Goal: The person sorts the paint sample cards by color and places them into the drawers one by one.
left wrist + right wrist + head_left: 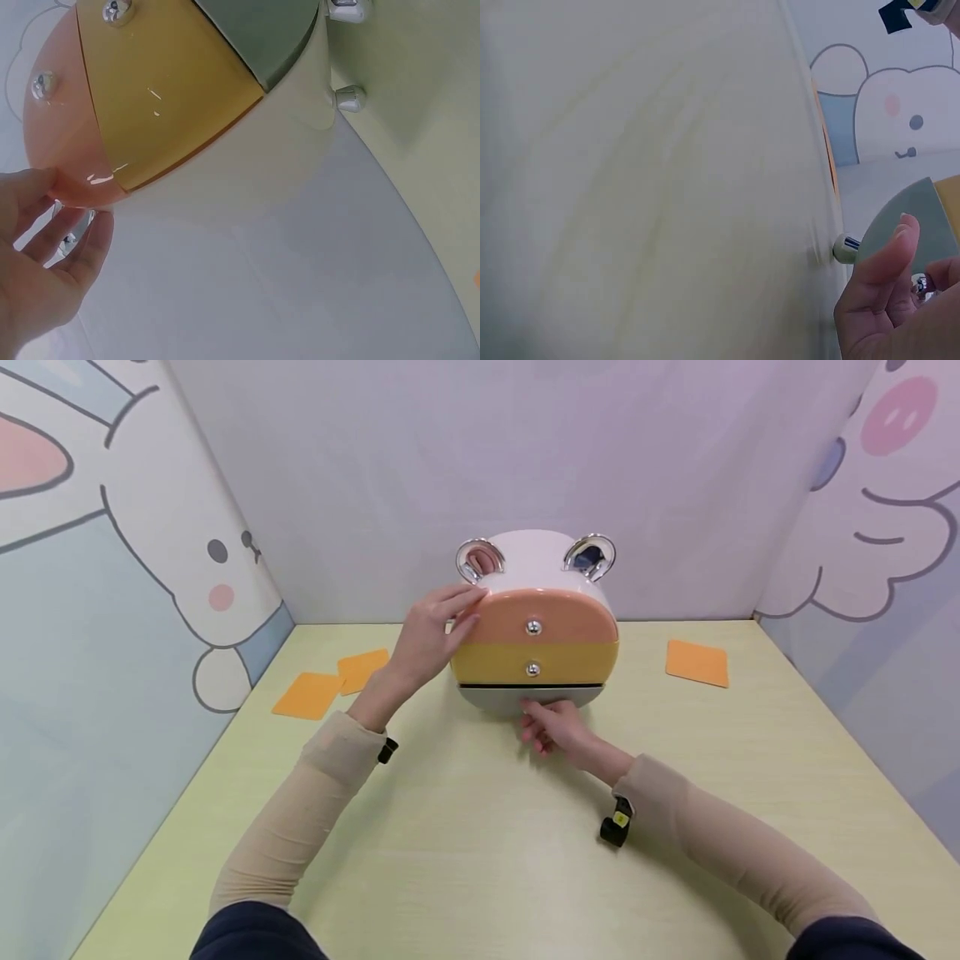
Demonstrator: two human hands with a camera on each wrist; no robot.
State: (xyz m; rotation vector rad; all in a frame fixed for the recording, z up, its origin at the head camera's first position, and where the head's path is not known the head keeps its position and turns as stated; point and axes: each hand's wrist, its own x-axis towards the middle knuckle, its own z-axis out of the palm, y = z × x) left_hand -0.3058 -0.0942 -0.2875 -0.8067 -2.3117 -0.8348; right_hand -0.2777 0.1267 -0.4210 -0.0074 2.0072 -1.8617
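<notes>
A small chest of drawers (pixel 534 556) with silver ears stands at the back middle of the table. Its top drawer (pixel 498 618) is orange, the middle one (pixel 487 664) yellow, and the bottom drawer (pixel 487 695) grey-green with a dark gap above it. My left hand (pixel 431 631) grips the chest's upper left edge, the thumb on the orange front and the other fingers by the ear. Low at the front, my right hand (pixel 558 728) holds the bottom drawer's silver knob (pixel 921 286) between curled fingers. The hand covers that knob in the head view.
Two orange paper squares (pixel 307 696) lie left of the chest, and another orange square (pixel 697 663) lies to the right. A pale wall (pixel 375 485) rises behind the table (pixel 450 860). Cartoon-printed panels (pixel 90 652) stand at both sides.
</notes>
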